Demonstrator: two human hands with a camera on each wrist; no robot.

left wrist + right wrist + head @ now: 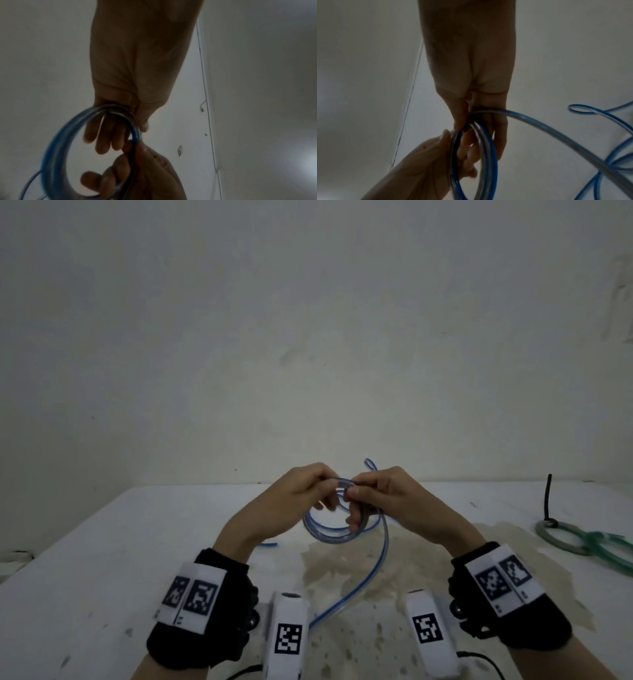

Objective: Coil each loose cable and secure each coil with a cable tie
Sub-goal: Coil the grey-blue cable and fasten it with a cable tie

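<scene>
A blue cable (324, 535) is wound into a small coil of several loops, held up above the white table (102, 559). My left hand (329, 491) pinches the top of the coil, with its fingers through the loops (56, 148) and the thumb outside. My right hand (352, 496) grips the same top section from the right, fingers curled round the strands (488, 155). A loose tail (346, 594) runs from the coil down over the table towards me. Another free end (370, 465) sticks up behind the hands.
At the right of the table lies a green cable coil (561, 542) with a black cable tie (548, 498) standing up from it. A brownish stain (394, 570) spreads over the table's middle. A bare wall stands behind the far edge.
</scene>
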